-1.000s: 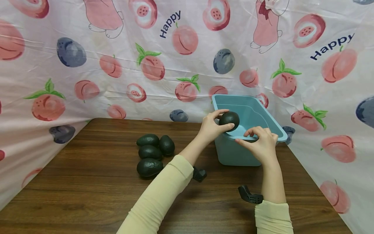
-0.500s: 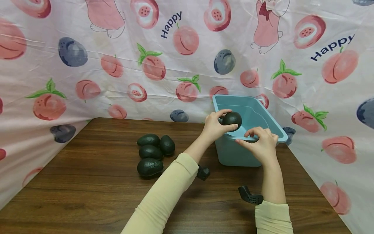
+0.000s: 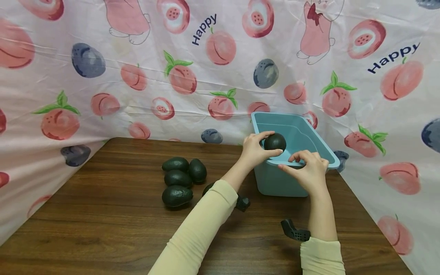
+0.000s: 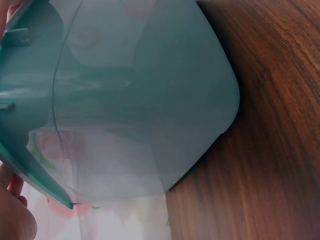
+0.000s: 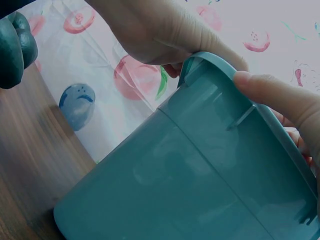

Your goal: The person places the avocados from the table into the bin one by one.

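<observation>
In the head view my left hand (image 3: 256,150) holds a dark green avocado (image 3: 275,141) between thumb and fingers, over the near left part of a light blue plastic bin (image 3: 282,179). My right hand (image 3: 310,170) grips the bin's near rim, thumb outside and fingers over the inner side. The right wrist view shows the right thumb (image 5: 280,95) on the rim and the left hand (image 5: 160,35) just beyond it. Several avocados (image 3: 177,196) lie grouped on the table left of my left forearm, one of them partly hidden by the sleeve.
The bin stands on a dark wooden table (image 3: 103,214) near its right back edge. Behind and to the right hangs a fruit-printed cloth (image 3: 220,88). Black wrist mounts (image 3: 295,231) stick out from both forearms.
My left hand has moved slightly right and down with the avocado, further over the bin. A partly hidden avocado has come into sight beside the left sleeve. The right hand stays on the rim.
</observation>
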Available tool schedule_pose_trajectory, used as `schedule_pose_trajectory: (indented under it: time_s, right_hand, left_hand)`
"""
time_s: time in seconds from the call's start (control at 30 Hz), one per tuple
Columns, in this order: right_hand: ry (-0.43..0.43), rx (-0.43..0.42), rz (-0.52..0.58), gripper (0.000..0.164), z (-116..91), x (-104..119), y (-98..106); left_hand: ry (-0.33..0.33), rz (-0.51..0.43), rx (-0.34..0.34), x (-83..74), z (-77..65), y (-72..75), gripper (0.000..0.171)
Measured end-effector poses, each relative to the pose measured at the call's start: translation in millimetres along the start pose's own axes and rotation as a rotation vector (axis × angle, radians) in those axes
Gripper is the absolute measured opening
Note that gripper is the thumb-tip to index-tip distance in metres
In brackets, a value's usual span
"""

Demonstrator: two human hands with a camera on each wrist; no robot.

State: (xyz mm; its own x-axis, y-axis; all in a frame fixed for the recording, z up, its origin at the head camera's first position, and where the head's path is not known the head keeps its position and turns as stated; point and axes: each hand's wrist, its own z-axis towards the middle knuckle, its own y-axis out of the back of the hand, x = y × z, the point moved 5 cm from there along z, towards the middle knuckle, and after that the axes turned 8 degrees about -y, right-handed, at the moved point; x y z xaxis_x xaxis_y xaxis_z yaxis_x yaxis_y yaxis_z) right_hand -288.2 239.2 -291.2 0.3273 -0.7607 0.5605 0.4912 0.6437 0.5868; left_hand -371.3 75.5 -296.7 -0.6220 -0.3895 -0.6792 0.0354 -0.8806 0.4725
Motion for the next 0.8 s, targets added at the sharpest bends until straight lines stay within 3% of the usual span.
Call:
schedule_pose_trajectory:
  time_s: [0.37,0.8]
  right_hand:
    - [0.012,-0.003,0.003,0.030,-0.5,-1.0,0.1]
    - [0.003,0.005,-0.005,0.030,-0.9,-0.5,-0.2]
  left_hand:
    - [-0.015,0.112,0.058,-3.6,2.7,-0.7,0.067]
    - [0.011,0.300,0.248,-8.8,3.2,-0.8,0.070]
